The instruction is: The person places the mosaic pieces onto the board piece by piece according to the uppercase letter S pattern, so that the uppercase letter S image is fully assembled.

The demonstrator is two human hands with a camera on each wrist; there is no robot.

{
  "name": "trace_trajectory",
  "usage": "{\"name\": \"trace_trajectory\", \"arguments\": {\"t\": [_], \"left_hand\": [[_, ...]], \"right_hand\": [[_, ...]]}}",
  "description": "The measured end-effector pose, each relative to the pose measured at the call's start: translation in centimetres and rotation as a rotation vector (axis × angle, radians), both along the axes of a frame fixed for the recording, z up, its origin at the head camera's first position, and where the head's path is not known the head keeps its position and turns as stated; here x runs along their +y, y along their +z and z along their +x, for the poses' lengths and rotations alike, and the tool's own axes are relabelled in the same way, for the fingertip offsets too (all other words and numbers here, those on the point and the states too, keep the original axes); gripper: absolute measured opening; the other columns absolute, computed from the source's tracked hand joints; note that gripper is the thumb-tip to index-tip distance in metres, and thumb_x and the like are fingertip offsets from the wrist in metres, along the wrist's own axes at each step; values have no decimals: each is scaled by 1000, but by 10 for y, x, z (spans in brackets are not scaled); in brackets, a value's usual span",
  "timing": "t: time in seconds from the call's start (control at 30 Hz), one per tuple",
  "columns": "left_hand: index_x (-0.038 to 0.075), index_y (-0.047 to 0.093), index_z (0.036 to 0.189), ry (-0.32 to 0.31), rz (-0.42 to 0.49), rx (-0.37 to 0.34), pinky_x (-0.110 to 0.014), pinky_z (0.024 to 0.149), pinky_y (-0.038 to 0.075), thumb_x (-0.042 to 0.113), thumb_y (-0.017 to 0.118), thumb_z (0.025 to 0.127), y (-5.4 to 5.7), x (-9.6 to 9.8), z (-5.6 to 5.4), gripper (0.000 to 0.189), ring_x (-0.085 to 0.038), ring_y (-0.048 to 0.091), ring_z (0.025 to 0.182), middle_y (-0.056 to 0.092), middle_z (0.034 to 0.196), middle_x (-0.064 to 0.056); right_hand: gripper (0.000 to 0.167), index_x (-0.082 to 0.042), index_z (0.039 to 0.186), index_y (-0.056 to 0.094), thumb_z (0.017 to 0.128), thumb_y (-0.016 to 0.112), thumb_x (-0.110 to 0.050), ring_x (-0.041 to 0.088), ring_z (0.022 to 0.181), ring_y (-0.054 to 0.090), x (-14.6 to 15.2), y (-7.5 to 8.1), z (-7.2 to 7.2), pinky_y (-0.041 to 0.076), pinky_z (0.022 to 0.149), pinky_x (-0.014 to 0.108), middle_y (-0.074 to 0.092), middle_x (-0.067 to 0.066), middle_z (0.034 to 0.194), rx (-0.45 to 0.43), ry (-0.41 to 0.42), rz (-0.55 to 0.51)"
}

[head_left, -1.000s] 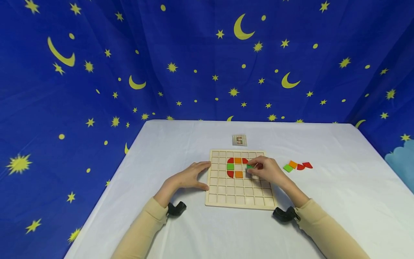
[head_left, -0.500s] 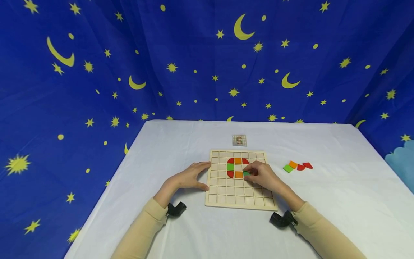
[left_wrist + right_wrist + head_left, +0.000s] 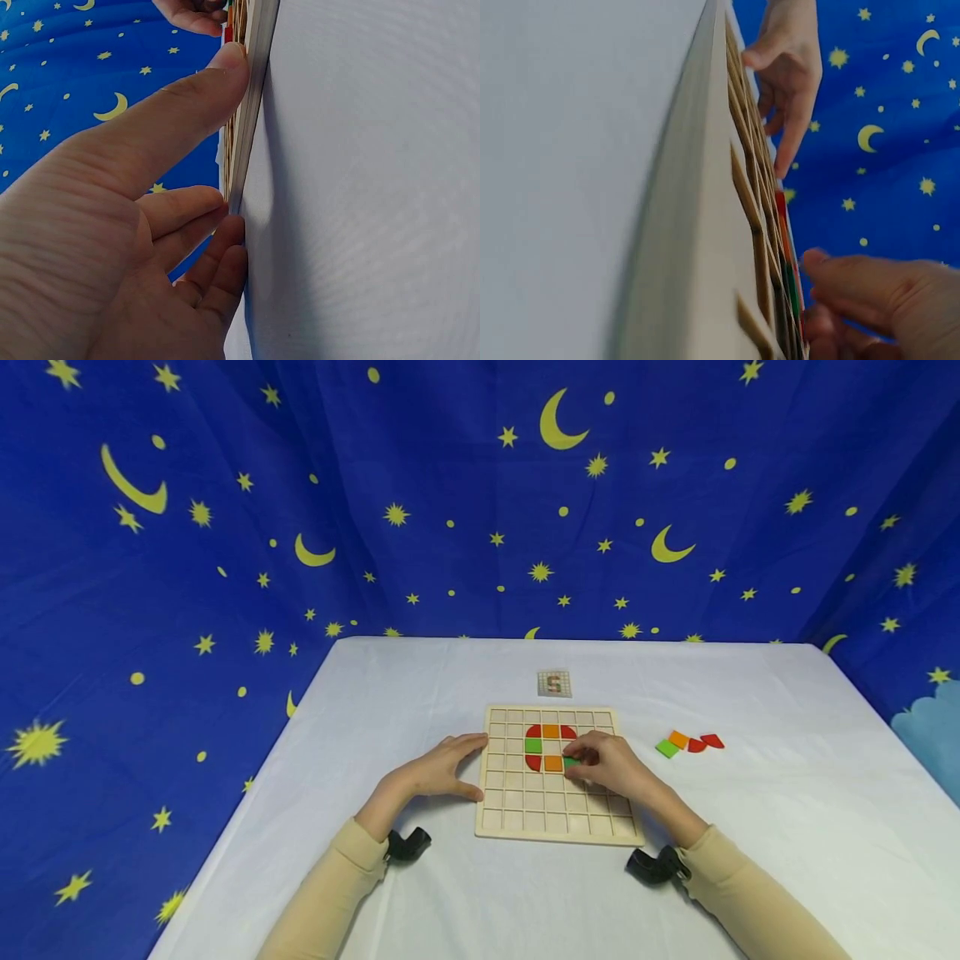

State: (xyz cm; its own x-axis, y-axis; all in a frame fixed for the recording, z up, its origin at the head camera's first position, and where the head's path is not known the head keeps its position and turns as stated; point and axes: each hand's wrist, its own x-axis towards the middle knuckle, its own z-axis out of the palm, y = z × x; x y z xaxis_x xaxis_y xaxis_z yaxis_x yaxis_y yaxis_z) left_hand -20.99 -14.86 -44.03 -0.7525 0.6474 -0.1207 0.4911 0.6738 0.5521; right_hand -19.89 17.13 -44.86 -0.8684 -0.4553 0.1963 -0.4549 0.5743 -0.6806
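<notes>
Spread-wide left hand (image 3: 435,770) should brace the grid board (image 3: 534,801) beside it so right hand (image 3: 613,767) can square its pinched green tile (image 3: 570,762).

A green piece (image 3: 570,762), partly hidden, sits just right of an orange square (image 3: 553,764) on the flat wooden grid board (image 3: 555,783).
</notes>
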Motion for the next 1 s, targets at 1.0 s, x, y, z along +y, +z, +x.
{"name": "trace_trajectory", "arguments": {"t": [1.0], "left_hand": [[4,28,148,19,-8,-9,-41,111,21,42,78,75,2,1,1,96,-28,24,138,27,152,-9]], "right_hand": [[31,6,105,65,86,71,-18,28,79,62,119,23,-3,50,67,39,66,12,88,19,-376,165]]}}
